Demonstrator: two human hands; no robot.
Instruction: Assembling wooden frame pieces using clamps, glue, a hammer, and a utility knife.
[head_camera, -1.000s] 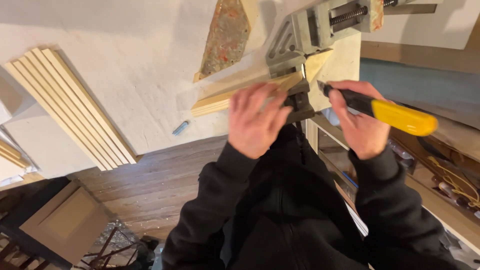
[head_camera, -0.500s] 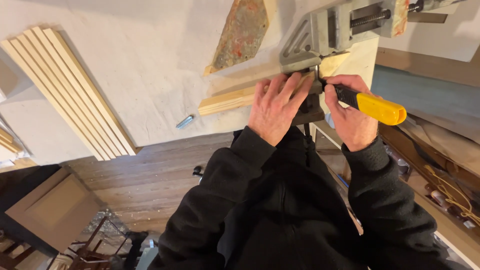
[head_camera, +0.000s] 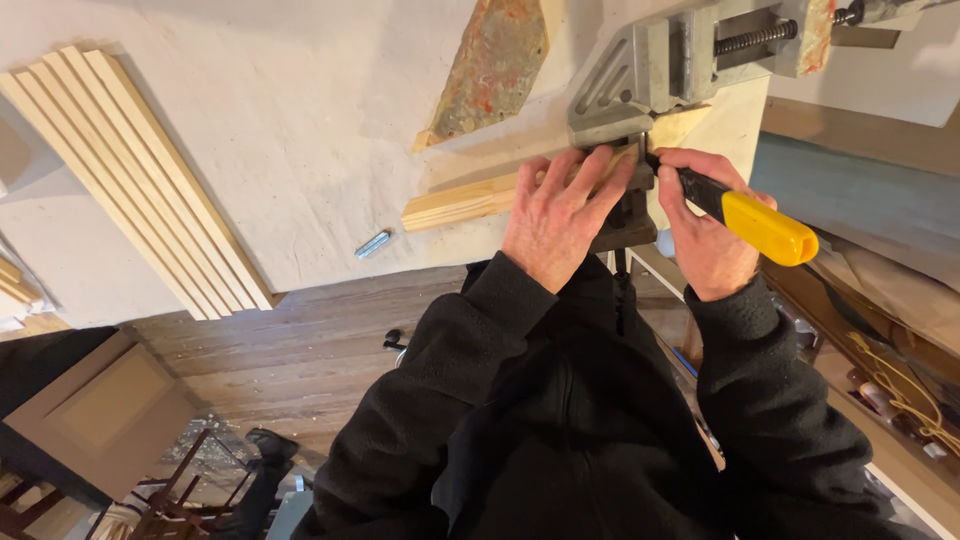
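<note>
left hand (head_camera: 556, 215): pressed flat on the wood strip (head_camera: 470, 198), pinning it at the corner clamp (head_camera: 640, 75)
right hand (head_camera: 705, 225): fist around yellow-handled tool (head_camera: 745, 215)
step: looks like working the joint
next: steady pressure, no slipping

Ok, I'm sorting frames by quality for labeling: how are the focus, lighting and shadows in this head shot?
Head view: sharp overall, with the left hand, right hand and wood strip in focus; soft, even light on the white worktop, no glare; faint shadows beside the stacked slats; wide-angle lens bends the edges; floor at lower left is darker.
</note>
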